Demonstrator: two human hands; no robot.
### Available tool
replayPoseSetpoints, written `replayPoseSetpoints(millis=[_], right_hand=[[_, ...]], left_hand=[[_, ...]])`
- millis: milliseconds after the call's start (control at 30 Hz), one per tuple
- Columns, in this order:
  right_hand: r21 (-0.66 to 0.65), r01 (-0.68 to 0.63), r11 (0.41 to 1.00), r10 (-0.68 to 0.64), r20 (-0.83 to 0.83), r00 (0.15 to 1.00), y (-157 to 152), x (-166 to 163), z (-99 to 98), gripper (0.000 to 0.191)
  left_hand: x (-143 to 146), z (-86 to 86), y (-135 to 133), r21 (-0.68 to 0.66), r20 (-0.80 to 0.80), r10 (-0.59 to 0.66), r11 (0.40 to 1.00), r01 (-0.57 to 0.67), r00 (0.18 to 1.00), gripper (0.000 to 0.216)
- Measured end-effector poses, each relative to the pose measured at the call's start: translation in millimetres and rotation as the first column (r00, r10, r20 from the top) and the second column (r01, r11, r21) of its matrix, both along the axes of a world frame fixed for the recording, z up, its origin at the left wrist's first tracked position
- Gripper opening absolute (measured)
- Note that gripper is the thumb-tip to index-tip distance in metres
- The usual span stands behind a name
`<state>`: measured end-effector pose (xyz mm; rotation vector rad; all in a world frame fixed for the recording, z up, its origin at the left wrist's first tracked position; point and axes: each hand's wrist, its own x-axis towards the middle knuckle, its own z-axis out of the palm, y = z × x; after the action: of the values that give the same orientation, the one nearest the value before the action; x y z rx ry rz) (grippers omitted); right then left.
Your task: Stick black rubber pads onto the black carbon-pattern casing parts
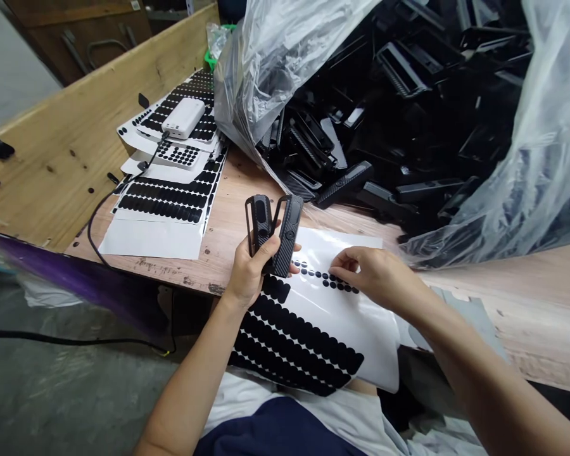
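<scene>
My left hand (251, 269) is wrapped round two black plastic parts with a carbon-fibre-like texture. The left part (262, 218) has an open loop along its side. My thumb presses on the right part (291, 228), which shows a small round mark. My right hand (365, 269) is closed in a pinch at the small black round stickers (341, 286) on a white sheet (323, 244). Whether a sticker is between those fingertips cannot be seen. Nearer my body, a sheet of larger black stickers (294, 335) hangs over the table edge.
A big clear plastic bag (261, 69) of similar black parts (344, 183) lies open at the back right. On the left are stacked sticker sheets (149, 237), a white power bank (183, 118) with a black cable (91, 221), and a wooden side board (76, 120).
</scene>
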<state>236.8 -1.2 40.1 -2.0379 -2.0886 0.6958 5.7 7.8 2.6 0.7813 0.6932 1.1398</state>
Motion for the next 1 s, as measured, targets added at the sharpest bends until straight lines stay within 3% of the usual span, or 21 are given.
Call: replayPoseSetpoints(millis=[67, 133, 200, 267, 300, 367, 533, 833, 1000], right_hand=[[-0.055, 0.045, 0.997, -0.052, -0.13, 0.99, 3.7, -0.8, 8.3, 0.02], [-0.088, 0.106, 0.99, -0.131, -0.365, 0.922, 6.3, -8.2, 15.9, 0.031], [-0.141, 0.16, 0.977, -0.214, -0.639, 0.739, 8.2, -22.5, 21.1, 0.042], [-0.213, 0.168, 0.963, -0.27, -0.806, 0.527, 10.0, -39.9, 23.2, 0.047], [-0.24, 0.16, 0.958, -0.287, -0.844, 0.453, 10.8, -47.9, 23.4, 0.047], [-0.27, 0.142, 0.952, -0.305, -0.872, 0.383, 12.2, -59.7, 22.7, 0.044], [-0.287, 0.142, 0.947, -0.319, -0.881, 0.349, 13.1, -63.2, 20.4, 0.037], [-0.253, 0.136, 0.958, -0.287, -0.857, 0.429, 14.3, -63.3, 22.1, 0.043], [-0.168, 0.155, 0.973, -0.223, -0.846, 0.484, 12.3, -64.4, 25.8, 0.044]], left_hand=[[-1.0, 1.4, -0.5, 0.0, -0.015, -0.005, 1.0, 0.005, 1.0, 0.062], [-1.5, 3.1, -1.2, -0.001, -0.031, -0.012, 1.0, 0.011, 0.999, 0.059], [-1.5, 4.2, -1.9, -0.014, -0.046, -0.016, 1.0, 0.016, 0.999, 0.057], [-1.2, 4.4, -2.3, -0.024, -0.052, -0.025, 0.999, 0.023, 0.998, 0.056], [-1.0, 4.1, -2.4, -0.025, -0.05, -0.026, 0.999, 0.025, 0.998, 0.055], [-0.6, 3.2, -2.5, -0.023, -0.046, -0.023, 1.0, 0.022, 0.999, 0.053], [-0.4, 1.6, -2.7, -0.012, -0.041, -0.026, 1.0, 0.025, 0.999, 0.051], [-0.8, 1.0, -2.9, -0.043, -0.04, -0.008, 0.999, 0.006, 0.999, 0.057], [-1.0, 0.4, -3.1, -0.048, -0.032, -0.008, 0.999, 0.006, 0.999, 0.056]])
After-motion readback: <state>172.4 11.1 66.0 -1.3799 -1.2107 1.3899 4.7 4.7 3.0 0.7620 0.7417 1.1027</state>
